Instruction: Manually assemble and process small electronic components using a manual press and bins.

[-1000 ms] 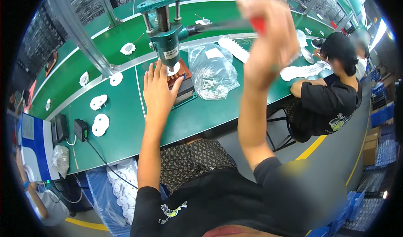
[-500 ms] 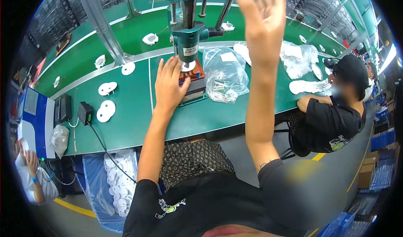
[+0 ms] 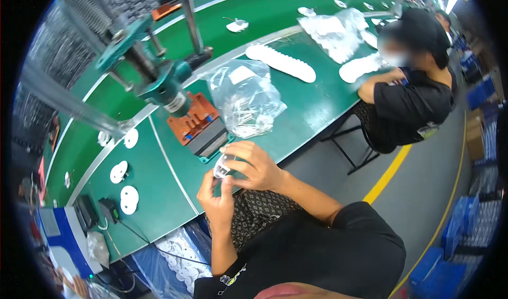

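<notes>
In front of the press, near the table's front edge, both hands are closed on a small white plastic part (image 3: 221,169) with a pale roundish body and dark details. My left hand (image 3: 217,202) pinches its lower side between thumb and fingers. My right hand (image 3: 257,166) grips it from the right, its fingers partly covering it. Just beyond stands a green hand press (image 3: 168,90) with a metal lever. Under its ram sits an orange fixture (image 3: 203,108) on a dark block, with no white disc showing on it.
Right of the press lies a clear bag (image 3: 248,100) of thin white pieces, then a row of stacked white discs (image 3: 280,63). Loose white discs (image 3: 129,199) lie left. Below the table is a blue-lined bin of white discs (image 3: 182,259). A co-worker (image 3: 415,82) sits at right.
My right hand has come down from beside the lever, and my left hand has left the fixture. Both now hold the white part nearer my body. The view has turned.
</notes>
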`<control>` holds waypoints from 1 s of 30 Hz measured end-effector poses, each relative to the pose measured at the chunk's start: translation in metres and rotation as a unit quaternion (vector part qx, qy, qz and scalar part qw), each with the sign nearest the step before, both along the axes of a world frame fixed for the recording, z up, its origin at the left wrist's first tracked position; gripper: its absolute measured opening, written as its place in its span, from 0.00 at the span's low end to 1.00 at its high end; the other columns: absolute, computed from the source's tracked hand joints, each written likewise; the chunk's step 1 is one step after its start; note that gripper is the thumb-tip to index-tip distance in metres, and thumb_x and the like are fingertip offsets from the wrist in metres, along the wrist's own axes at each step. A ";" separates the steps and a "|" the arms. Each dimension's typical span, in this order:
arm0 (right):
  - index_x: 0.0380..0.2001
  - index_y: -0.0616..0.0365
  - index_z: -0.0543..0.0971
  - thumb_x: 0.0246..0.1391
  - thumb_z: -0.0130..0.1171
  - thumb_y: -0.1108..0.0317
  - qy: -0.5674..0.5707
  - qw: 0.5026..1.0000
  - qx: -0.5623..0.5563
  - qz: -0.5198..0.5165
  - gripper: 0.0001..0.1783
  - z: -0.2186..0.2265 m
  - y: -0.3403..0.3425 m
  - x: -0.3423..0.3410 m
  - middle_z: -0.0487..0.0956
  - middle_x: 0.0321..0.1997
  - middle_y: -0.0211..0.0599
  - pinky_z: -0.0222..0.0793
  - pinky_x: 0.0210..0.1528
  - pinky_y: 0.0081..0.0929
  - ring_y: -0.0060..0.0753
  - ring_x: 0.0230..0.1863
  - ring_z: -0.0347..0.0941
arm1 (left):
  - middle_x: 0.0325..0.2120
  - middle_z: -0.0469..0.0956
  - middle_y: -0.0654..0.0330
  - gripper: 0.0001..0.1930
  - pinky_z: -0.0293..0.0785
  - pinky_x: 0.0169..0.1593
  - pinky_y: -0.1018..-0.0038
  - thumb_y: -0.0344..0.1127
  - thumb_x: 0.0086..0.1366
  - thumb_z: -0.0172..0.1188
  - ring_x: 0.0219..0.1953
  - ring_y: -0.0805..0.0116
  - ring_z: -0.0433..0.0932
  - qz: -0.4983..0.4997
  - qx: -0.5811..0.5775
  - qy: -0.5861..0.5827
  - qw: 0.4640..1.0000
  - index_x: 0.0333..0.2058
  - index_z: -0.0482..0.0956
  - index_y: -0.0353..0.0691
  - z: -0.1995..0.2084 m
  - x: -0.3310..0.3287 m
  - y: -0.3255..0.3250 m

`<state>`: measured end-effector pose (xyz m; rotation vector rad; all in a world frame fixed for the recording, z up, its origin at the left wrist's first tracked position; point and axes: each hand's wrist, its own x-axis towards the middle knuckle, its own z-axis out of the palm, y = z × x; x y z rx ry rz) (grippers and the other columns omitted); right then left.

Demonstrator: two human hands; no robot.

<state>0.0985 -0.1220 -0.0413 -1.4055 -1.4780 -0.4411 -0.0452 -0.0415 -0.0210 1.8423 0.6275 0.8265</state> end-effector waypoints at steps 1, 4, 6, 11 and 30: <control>0.49 0.55 0.73 0.43 0.74 0.64 0.006 1.000 -0.008 0.001 0.30 -0.001 -0.006 0.002 0.72 0.59 0.44 0.69 0.59 0.44 0.48 0.58 0.71 | 0.36 0.82 0.54 0.14 0.74 0.47 0.72 0.33 0.65 0.62 0.41 0.66 0.81 -0.026 -0.067 -0.007 0.997 0.45 0.79 0.29 0.001 0.000 0.000; 0.49 0.56 0.73 0.42 0.75 0.67 0.016 1.000 -0.021 -0.002 0.30 0.005 -0.017 0.010 0.74 0.58 0.44 0.71 0.57 0.42 0.49 0.55 0.74 | 0.33 0.84 0.52 0.11 0.77 0.44 0.71 0.30 0.66 0.60 0.37 0.65 0.84 -0.076 -0.166 -0.031 0.983 0.44 0.79 0.30 0.019 0.008 0.002; 0.48 0.56 0.74 0.40 0.75 0.70 0.033 0.999 -0.027 0.001 0.30 0.004 -0.029 0.022 0.73 0.59 0.46 0.70 0.59 0.42 0.50 0.57 0.73 | 0.34 0.85 0.51 0.10 0.77 0.43 0.71 0.32 0.65 0.62 0.36 0.63 0.84 -0.113 -0.024 0.075 0.990 0.40 0.82 0.32 0.031 0.008 0.012; 0.46 0.61 0.76 0.41 0.72 0.73 0.245 0.936 0.020 -0.251 0.26 0.000 -0.088 0.153 0.72 0.60 0.48 0.71 0.60 0.37 0.44 0.59 0.73 | 0.38 0.82 0.47 0.12 0.77 0.43 0.61 0.39 0.67 0.61 0.40 0.48 0.82 0.222 0.313 0.223 0.896 0.43 0.82 0.37 0.031 0.004 0.138; 0.51 0.58 0.78 0.49 0.70 0.63 0.123 0.930 -0.173 -0.299 0.26 -0.025 -0.094 0.239 0.75 0.61 0.46 0.62 0.66 0.37 0.47 0.63 0.70 | 0.40 0.81 0.52 0.17 0.74 0.49 0.64 0.34 0.65 0.62 0.43 0.55 0.79 0.159 0.362 0.219 0.892 0.51 0.78 0.38 -0.046 -0.015 0.266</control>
